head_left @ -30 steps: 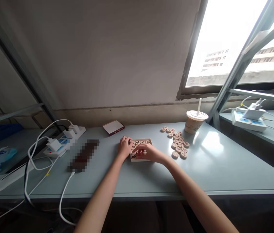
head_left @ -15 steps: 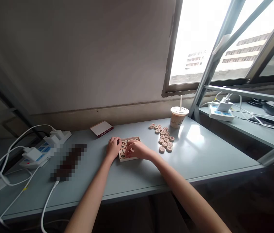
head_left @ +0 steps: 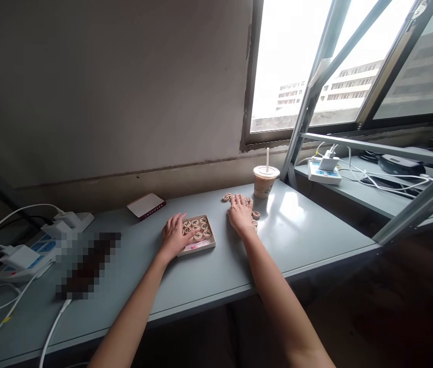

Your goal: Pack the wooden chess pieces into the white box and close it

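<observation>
My left hand [head_left: 175,236] lies over the left side of a shallow open box [head_left: 200,248], fingers spread. Several round wooden Chinese chess pieces [head_left: 197,235] with dark characters sit in the box, and part of its bottom shows at the near side. To the right, my right hand [head_left: 241,214] rests with fingers stretched out over loose chess pieces [head_left: 255,215] on the desk, hiding many of them. A few of these pieces show beyond its fingertips and along its right side.
The box lid [head_left: 146,206] lies near the wall. A lidded drink cup [head_left: 266,183] with a straw stands behind the loose pieces. Power strips [head_left: 44,248] with white cables and a pixelated dark object [head_left: 90,266] are on the left. A metal bed frame [head_left: 308,102] rises at right.
My right hand has left the box and moved right onto the loose pieces, its fingers now stretched out. My left hand stays at the box's left side. The view has turned slightly right.
</observation>
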Action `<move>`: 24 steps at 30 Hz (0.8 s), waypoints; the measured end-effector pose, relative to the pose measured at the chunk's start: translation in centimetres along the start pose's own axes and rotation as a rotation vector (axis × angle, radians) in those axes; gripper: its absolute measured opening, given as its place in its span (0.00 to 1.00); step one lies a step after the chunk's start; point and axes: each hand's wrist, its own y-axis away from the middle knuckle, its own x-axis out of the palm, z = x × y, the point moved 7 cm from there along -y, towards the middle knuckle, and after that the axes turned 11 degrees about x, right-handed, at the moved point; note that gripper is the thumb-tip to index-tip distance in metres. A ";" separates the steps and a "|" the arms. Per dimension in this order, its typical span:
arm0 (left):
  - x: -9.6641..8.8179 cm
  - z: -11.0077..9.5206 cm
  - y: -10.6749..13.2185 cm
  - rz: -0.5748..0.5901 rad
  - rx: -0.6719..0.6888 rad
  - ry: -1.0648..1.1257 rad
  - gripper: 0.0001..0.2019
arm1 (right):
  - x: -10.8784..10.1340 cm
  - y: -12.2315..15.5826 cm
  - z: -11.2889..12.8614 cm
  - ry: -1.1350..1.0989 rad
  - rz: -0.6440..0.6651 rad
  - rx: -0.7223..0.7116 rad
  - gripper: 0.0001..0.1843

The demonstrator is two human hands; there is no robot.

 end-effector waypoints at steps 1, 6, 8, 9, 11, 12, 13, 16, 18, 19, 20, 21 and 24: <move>0.3 0.0 0.0 0.025 -0.004 0.003 0.32 | 0.4 -0.2 -0.3 0.004 0.029 0.019 0.29; 1.1 0.5 -0.2 0.069 0.007 0.022 0.34 | 0.2 0.0 -0.1 -0.043 0.022 -0.021 0.27; 1.1 0.7 -0.3 0.059 0.007 0.035 0.33 | -0.3 0.2 0.2 -0.058 -0.021 -0.057 0.25; 1.1 0.8 -0.3 0.056 0.007 0.044 0.33 | -0.5 0.3 0.2 -0.069 -0.028 -0.066 0.24; 1.1 0.8 -0.3 0.058 0.007 0.064 0.32 | -0.7 0.3 0.2 -0.096 -0.014 -0.078 0.21; 1.1 0.8 -0.3 0.061 0.006 0.075 0.32 | -0.8 0.2 0.2 -0.113 -0.004 -0.080 0.20; 1.2 0.8 -0.3 0.067 0.004 0.085 0.32 | -1.0 0.2 0.1 -0.146 0.002 -0.082 0.18; 1.1 0.8 -0.2 0.062 0.000 0.109 0.30 | -2.1 0.6 1.0 -0.400 0.076 -0.188 0.13; 0.8 0.8 -0.2 0.043 0.012 0.132 0.26 | -2.9 1.8 2.9 -0.658 0.228 -0.382 0.14; 0.6 0.9 -0.2 0.033 0.016 0.145 0.23 | -3.3 2.7 4.0 -0.752 0.315 -0.492 0.15; 0.4 1.0 -0.2 0.023 0.016 0.156 0.21 | -3.7 3.6 5.1 -0.808 0.395 -0.590 0.15; 0.2 1.3 -0.3 0.013 0.010 0.166 0.18 | -3.8 4.6 6.0 -0.827 0.455 -0.670 0.15; -0.4 2.2 -0.4 -0.036 -0.029 0.172 0.14 | -3.9 6.9 8.0 -0.757 0.484 -0.829 0.13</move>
